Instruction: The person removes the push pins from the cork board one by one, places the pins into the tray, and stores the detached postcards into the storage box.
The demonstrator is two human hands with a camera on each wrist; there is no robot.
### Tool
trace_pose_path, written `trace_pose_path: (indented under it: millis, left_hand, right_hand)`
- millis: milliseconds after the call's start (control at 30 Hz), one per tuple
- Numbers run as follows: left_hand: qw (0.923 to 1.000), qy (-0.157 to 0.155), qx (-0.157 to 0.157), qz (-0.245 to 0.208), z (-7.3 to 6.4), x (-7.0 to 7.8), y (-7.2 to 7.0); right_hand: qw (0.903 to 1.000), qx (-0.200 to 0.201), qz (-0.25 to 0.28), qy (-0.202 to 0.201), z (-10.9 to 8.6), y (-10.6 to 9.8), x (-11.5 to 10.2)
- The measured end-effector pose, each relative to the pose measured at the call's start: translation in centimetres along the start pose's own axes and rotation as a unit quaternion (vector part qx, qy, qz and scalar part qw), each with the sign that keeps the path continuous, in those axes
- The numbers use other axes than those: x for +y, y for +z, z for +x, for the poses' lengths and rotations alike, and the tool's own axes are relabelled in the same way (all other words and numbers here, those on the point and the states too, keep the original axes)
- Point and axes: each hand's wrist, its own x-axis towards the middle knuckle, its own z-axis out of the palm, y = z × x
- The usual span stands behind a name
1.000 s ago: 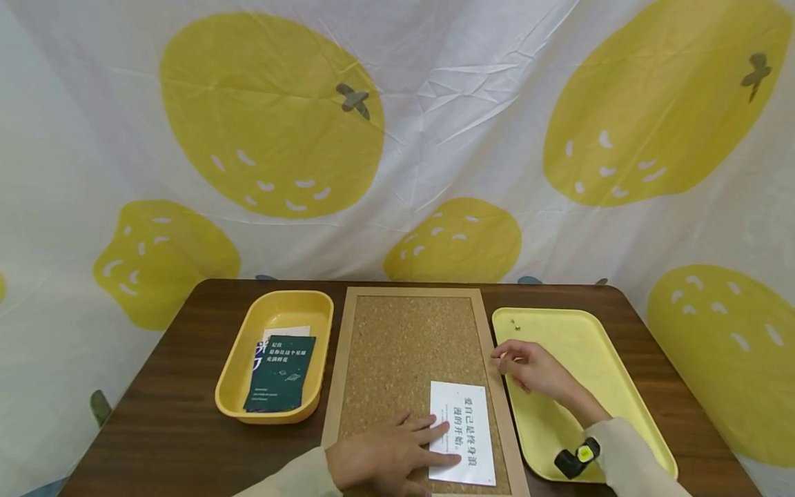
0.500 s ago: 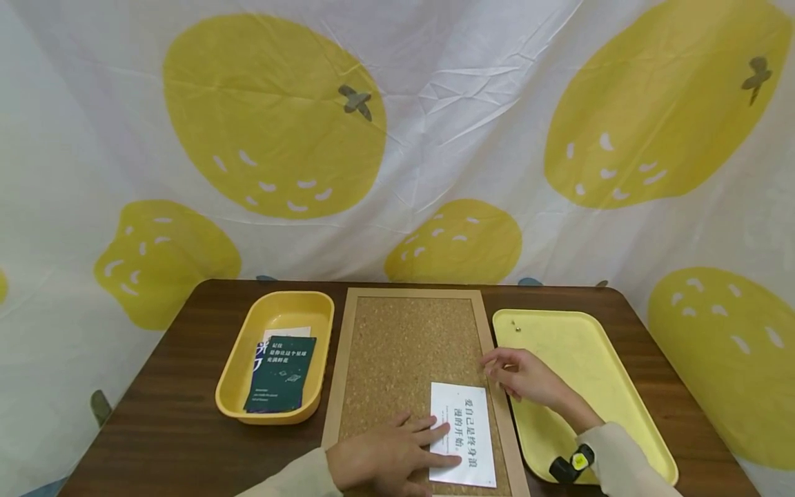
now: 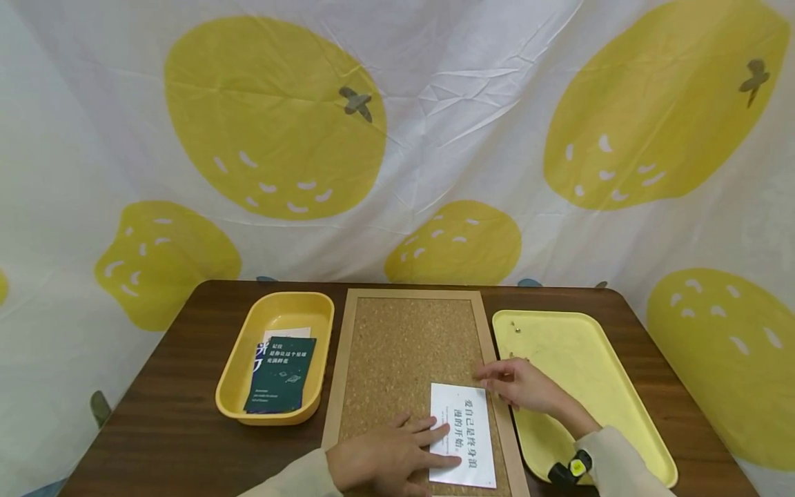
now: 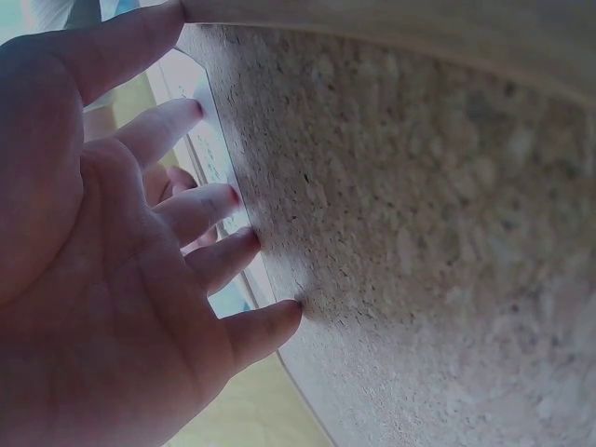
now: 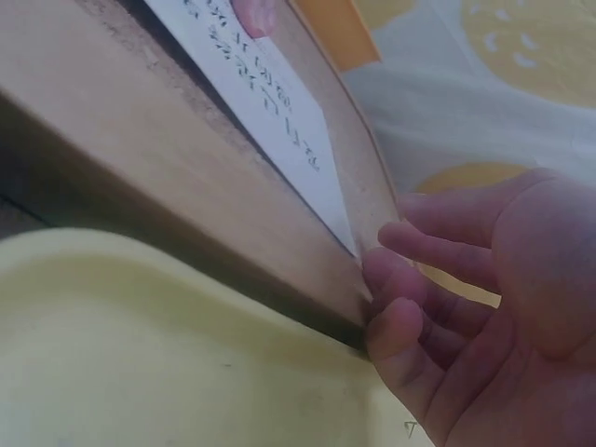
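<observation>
My left hand (image 3: 394, 452) lies spread on the corkboard (image 3: 404, 345), its fingertips pressing a white card (image 3: 475, 449) with dark Chinese characters near the board's right frame. In the left wrist view the fingers (image 4: 223, 265) are straight and parted over the board and card. My right hand (image 3: 524, 386) is at the card's upper right corner, over the board frame. Seen from the right wrist, its thumb and forefinger (image 5: 396, 326) are bent close together beside the card's corner (image 5: 349, 242); I cannot tell whether they pinch something small.
A pale yellow tray (image 3: 590, 386) lies right of the board, with several small brass-coloured pins (image 3: 517, 330) near its far left corner. At left stands a yellow-orange basin (image 3: 301, 300) holding a dark green card (image 3: 282, 376) and others. A lemon-patterned cloth (image 3: 422, 138) hangs behind the table.
My right hand has moved left and toward me, from over the tray's edge to the card's upper right corner. My left hand has stayed in place on the card.
</observation>
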Motion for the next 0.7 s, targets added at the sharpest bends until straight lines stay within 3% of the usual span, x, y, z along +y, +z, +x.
trace_pose_path:
  millis: [300,500,700]
  left_hand:
    - [1.0,-0.001,-0.002,0.001,0.0,0.05,-0.06]
    - [0.9999,0.004,0.009,0.01,-0.27,0.07,-0.04]
    - [0.9999,0.005,0.007,0.007,-0.12,0.01,-0.01]
  right_hand:
    - [0.9999,-0.007,-0.008,-0.006,-0.08,0.25,0.27]
    - [0.9997,0.007,-0.022,-0.008,-0.35,0.49,0.24]
    - [0.9975,0.027,-0.054,-0.036,-0.52,0.91,0.28]
